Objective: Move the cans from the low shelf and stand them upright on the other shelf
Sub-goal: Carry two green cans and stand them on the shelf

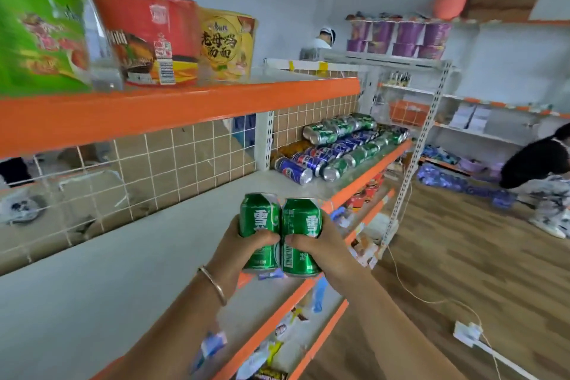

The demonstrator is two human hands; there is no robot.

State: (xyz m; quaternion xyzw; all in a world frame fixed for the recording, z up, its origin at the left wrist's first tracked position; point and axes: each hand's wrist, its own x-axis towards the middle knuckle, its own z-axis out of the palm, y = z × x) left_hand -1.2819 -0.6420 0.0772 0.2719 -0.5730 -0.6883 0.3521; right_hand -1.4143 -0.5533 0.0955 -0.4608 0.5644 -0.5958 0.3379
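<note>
Gripping two green cans upright, side by side & touching, above front edge of grey mid shelf (92, 271). L hand (237, 244) w/ fingers curled round left can (260, 225); bangle (212, 285) on that wrist. R hand (320, 245) w/ fingers wrapped round right can (300, 225). Lying on sides at 1 o'clock from hands, far end of same shelf: pile of green & blue cans (339, 148). Noodle tubs (148, 40) on orange-edged top shelf at 11 o'clock.
</note>
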